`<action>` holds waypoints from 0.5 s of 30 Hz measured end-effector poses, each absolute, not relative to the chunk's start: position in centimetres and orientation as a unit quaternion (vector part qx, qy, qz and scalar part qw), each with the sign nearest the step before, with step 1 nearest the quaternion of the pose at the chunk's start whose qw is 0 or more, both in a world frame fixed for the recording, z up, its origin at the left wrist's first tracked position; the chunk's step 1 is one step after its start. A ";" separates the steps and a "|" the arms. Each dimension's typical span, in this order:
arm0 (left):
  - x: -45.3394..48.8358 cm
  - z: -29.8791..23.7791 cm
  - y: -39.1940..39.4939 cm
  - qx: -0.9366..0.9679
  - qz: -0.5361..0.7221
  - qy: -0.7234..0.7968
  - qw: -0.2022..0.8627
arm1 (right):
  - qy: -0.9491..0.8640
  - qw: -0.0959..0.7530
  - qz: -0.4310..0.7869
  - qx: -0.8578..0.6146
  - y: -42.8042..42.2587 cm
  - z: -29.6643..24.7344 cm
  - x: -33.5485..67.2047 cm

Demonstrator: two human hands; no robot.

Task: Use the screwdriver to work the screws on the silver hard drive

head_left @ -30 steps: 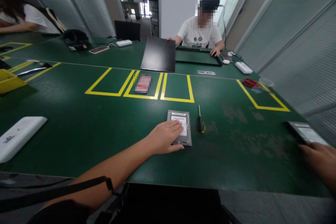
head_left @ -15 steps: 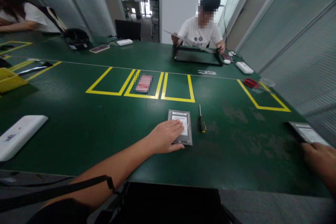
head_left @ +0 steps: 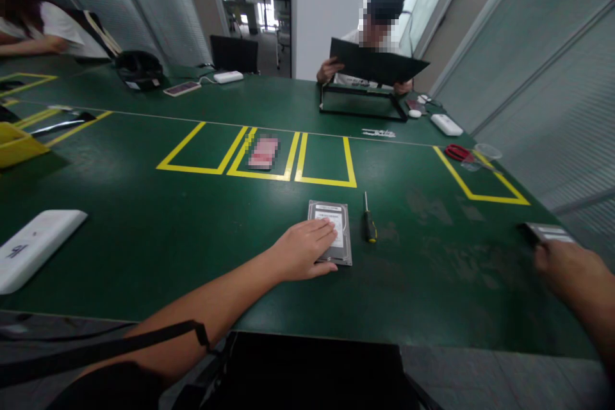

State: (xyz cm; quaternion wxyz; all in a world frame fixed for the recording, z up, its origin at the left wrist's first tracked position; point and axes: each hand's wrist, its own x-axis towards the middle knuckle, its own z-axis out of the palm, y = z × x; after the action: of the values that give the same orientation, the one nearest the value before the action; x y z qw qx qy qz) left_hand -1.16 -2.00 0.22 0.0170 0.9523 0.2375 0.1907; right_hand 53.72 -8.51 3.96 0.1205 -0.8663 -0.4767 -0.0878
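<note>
We find the hard drive [head_left: 341,238] on the green worktop [head_left: 250,295], in front of the wearer, lying flat with its labelled face up. Its long axis runs away from us towards the far side, the far end leaning slightly left. The left hand [head_left: 307,250] lies palm down across it, fingers straight and close together, thumb spread out past the near edge — a flat cover rather than a clasp, as far as we can see.

Just right of the drive, the screwdriver [head_left: 369,227] lies nearly parallel to it, shaft pointing away, dark handle with a yellow end towards us.

At the right edge the right hand [head_left: 569,266] is over a second drive [head_left: 552,232], whose visible part slants from far left to near right; the palm hides the rest, and we cannot tell how tightly the fingers close.

As for writing, the first drive bears a white label [head_left: 327,214] with rows of dark print, too small for us to read and partly under the fingers. The second drive's pale label is blurred. On the left, a white case [head_left: 41,246] carries a dark logo that we cannot make out. Across the worktop, a co-worker holds a dark panel [head_left: 375,64] above a black frame [head_left: 362,116].
</note>
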 end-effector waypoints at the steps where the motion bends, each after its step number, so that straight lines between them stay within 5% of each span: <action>1: -1.1 0.2 -2.0 0.952 0.194 0.236 0.017 | -0.488 0.098 -0.072 -0.864 -7.8 4.3 53.3; 8: -1.2 0.3 -1.9 0.951 0.207 0.229 0.027 | -0.612 0.161 -0.067 -0.772 -3.5 7.4 43.5; 15: -1.4 0.7 -1.7 0.939 0.233 0.242 0.073 | -0.779 0.247 0.090 -0.569 -2.1 9.2 29.9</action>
State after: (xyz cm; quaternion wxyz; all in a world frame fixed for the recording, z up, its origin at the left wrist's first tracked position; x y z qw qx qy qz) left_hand -1.44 -1.75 0.69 0.0728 0.9392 0.2416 0.2329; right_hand 29.92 -2.14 9.17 0.2469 -0.5692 -0.7790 0.0904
